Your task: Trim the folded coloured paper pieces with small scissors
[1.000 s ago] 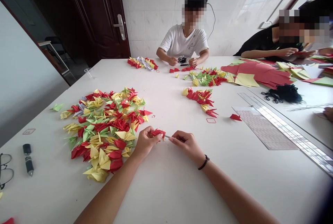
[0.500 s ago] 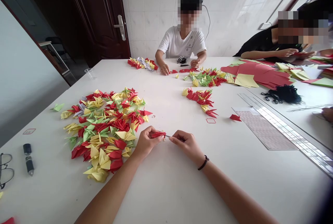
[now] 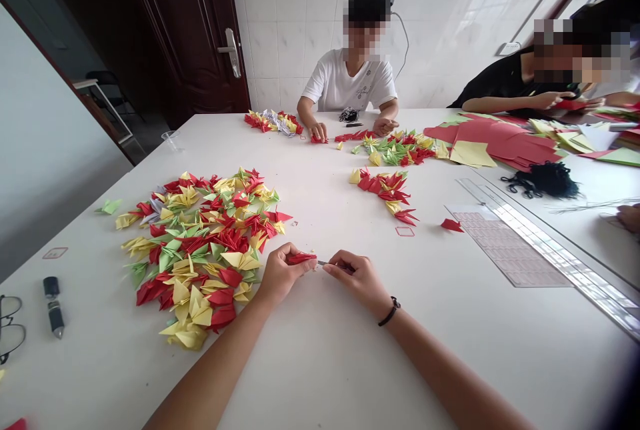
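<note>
Between the thumb and fingers of my left hand (image 3: 279, 275) is a small folded red paper crane (image 3: 302, 258), held a little above the table. My right hand (image 3: 361, 278) is closed on a slim grey metal tool (image 3: 321, 263); its tip meets the right end of the red paper, and the rest is hidden by my fingers, so its exact kind does not show. Left of my left hand spreads a large heap of red, yellow and green paper cranes (image 3: 201, 307). Tiny paper scraps lie on the table by my hands.
Beyond my hands lies a row of cranes (image 3: 385, 185), with a single red piece (image 3: 452, 225) to its right. A clear ruler (image 3: 565, 263), patterned sheet (image 3: 505, 253) and black cords (image 3: 545, 181) are at right. Glasses (image 3: 13, 333) and a pen (image 3: 55, 317) lie left. Two co-workers sit across.
My hands stay almost in place, the tool's tip still at the red paper. The co-worker across in white has shifted a hand over the red pieces in front of them.
</note>
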A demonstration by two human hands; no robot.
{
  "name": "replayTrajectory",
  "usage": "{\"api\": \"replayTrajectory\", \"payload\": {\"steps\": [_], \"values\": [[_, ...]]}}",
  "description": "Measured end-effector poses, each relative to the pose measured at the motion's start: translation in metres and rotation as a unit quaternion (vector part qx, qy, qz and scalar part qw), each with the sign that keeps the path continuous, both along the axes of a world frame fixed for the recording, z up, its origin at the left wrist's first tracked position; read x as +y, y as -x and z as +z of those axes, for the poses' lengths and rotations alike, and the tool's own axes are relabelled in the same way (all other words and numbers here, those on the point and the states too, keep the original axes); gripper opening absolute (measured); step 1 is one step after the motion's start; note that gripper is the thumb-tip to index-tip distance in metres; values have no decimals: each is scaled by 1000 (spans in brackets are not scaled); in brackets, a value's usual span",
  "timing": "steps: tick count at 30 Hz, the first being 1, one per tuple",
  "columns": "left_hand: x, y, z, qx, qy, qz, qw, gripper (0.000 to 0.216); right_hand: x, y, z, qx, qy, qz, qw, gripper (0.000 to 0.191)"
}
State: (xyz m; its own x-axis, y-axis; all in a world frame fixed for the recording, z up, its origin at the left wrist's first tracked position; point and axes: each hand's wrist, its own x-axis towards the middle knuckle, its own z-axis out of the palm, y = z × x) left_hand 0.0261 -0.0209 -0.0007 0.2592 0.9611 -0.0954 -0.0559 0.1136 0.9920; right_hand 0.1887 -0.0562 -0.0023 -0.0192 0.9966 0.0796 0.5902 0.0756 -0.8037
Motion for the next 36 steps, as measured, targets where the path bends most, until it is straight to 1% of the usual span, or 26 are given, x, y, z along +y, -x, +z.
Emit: {"api": "replayTrajectory", "payload": {"steps": [8,14,17,21,28,32,36], "values": [[2,3,-2,16,1,-11,1000,32,0,-1,-1,1,-3,15,1000,32],[1,3,-6,27,-24,8,999,34,0,-1,0,-29,-4,21,999,31],[1,2,-7,21,-26,6,999,34,0,-1,0,-42,-3,30,999,33],[1,3,-6,14,-28,0,999,36,1,-3,2,-73,-1,62,995,35],[0,4,-4,21,-27,3,999,36,-1,-6,9,-168,-25,162,972,34],[0,4,-3,19,-22,1,1000,36,-1,-4,14,-195,-30,174,965,31],[0,4,-2,13,-21,0,1000,31,1,-3,14,-178,-37,169,969,29]]}}
